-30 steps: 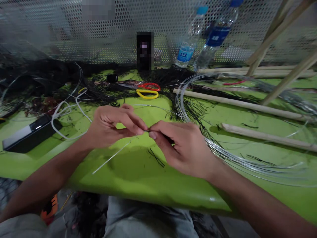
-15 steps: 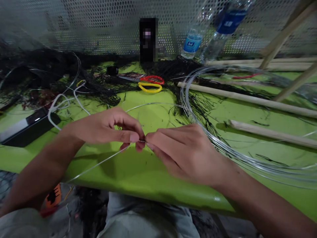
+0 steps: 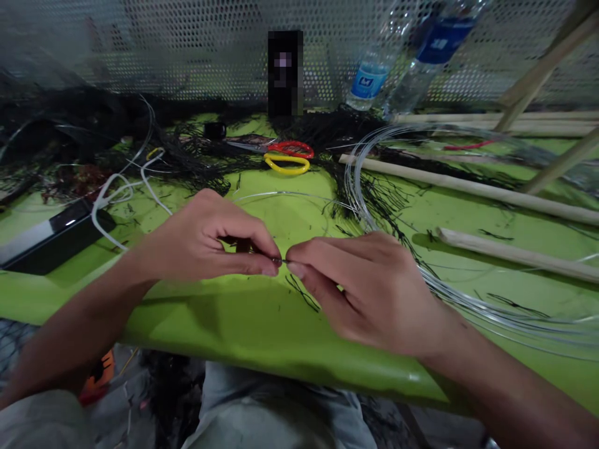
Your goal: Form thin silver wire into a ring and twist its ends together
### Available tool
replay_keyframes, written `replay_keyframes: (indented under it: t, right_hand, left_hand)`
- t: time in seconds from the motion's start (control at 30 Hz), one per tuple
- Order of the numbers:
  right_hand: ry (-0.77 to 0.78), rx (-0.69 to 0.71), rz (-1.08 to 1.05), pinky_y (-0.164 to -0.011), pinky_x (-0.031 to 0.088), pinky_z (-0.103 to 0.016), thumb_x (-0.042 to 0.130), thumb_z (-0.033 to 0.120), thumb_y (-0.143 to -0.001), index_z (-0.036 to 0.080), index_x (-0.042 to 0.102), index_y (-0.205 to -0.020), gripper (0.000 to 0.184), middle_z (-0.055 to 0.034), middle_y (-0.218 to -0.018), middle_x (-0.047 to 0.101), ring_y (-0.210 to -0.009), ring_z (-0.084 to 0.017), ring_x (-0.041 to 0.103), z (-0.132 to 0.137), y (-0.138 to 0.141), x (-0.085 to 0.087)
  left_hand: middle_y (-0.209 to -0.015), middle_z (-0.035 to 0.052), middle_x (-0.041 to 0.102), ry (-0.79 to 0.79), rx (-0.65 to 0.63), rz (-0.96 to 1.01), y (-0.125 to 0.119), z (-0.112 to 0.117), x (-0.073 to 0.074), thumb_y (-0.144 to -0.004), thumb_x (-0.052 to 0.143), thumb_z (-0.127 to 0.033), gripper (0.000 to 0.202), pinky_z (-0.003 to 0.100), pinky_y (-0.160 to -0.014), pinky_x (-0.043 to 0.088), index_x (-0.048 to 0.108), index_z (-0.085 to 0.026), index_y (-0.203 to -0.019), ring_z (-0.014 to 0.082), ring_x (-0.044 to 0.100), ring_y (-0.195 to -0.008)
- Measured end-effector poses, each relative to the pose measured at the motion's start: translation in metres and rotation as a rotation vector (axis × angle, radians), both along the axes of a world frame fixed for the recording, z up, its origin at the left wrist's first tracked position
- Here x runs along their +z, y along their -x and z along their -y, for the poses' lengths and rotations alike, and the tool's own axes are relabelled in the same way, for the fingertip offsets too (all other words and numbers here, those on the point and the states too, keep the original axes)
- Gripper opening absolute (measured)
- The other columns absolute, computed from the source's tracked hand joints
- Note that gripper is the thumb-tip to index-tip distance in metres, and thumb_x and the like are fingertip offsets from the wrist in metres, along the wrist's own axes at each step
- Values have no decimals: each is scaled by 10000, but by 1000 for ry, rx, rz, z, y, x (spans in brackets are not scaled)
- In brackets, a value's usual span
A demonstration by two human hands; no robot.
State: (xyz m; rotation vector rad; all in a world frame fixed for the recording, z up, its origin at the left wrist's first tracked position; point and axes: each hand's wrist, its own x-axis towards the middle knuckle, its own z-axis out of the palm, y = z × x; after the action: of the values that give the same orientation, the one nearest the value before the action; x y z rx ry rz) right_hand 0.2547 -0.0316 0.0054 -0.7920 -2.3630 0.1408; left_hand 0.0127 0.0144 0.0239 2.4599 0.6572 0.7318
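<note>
Left hand: thumb and fingers pinched together on one end of small dark strand. Right hand: thumb and forefinger closed on other end. Strand spans narrow gap between fingertips, above near middle of green desk; too small to make out fully. Black thread scraps on desk, just left of right hand. Wire coil right, partly behind right hand. Scissors with red and yellow handles farther off, beyond hands. White cord left, near black box.
</note>
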Motion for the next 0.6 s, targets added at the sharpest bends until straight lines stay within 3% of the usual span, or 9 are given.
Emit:
replay_keyframes:
  t: [0.17, 0.27, 0.33, 0.47, 0.6]
  right_hand:
    - [17, 8, -36, -534, 310, -283, 521, 123, -1000, 182, 640, -865, 189, 41, -641, 562, -535, -94, 429, 2, 0, 3]
    - [-1, 9, -53, -531, 313, -277, 527, 127, -1006, 176, 639, -865, 187, 45, -636, 539, -530, -92, 413, 1, -1, 5]
    - [-13, 2, -58, -527, 311, -272, 539, 111, -990, 174, 638, -865, 172, 47, -645, 539, -527, -89, 396, 1, -2, 5]
    - [-12, 3, -44, -525, 299, -272, 551, 86, -960, 170, 647, -883, 149, 48, -664, 560, -539, -91, 391, 0, -2, 3]
    - [-16, 24, -31, -534, 293, -295, 546, 92, -974, 141, 683, -914, 157, 42, -664, 579, -560, -100, 437, 0, -1, 0]
  left_hand:
    - [-733, -35, 780, -464, 79, 10, 0, 14, -3, -899, 796, -329, 78, 237, -609, 508, 746, -273, -921, 136, 735, -638]
    - [-773, -44, 789, -540, 149, 14, -1, 18, -2, -898, 797, -356, 129, 229, -642, 519, 727, -268, -962, 124, 739, -666]
    - [-794, -57, 790, -430, 149, 34, -1, 18, 1, -880, 818, -340, 152, 197, -629, 513, 721, -267, -971, 100, 722, -648]
    - [-728, -70, 760, -63, 105, 27, 0, 13, 8, -913, 764, -232, 40, 159, -566, 471, 747, -265, -927, 67, 655, -573]
    - [-747, -42, 756, 205, 106, -23, 0, 13, 13, -923, 722, -244, 71, 156, -582, 476, 791, -260, -929, 87, 647, -632]
